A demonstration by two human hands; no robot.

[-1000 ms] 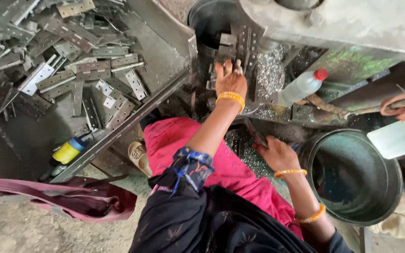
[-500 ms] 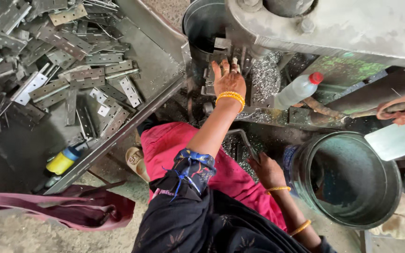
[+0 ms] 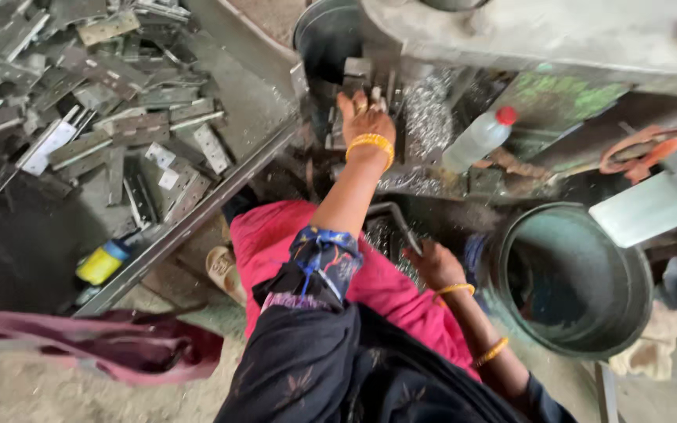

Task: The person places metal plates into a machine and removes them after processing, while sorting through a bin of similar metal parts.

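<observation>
My left hand (image 3: 366, 121), with a yellow bangle at the wrist, reaches up into the grey press machine (image 3: 526, 31). Its fingertips pinch a small metal piece (image 3: 375, 94) at the machine's slot. Lower down, my right hand (image 3: 432, 265) is closed around a bent metal lever handle (image 3: 393, 218) beside my pink-clad knee. Shiny metal shavings (image 3: 426, 117) lie heaped just right of the left hand.
A tray (image 3: 252, 157) on the left holds several flat metal hinge plates (image 3: 119, 133). A plastic bottle with a red cap (image 3: 479, 137) lies by the machine. A large round metal tub (image 3: 573, 274) stands at the right. A yellow container (image 3: 102, 262) and maroon cloth (image 3: 95, 345) lie at lower left.
My right hand has dropped lower and to the left, and now grips the lever handle. My left hand has stayed at the machine's slot, its fingers drawn closer together.
</observation>
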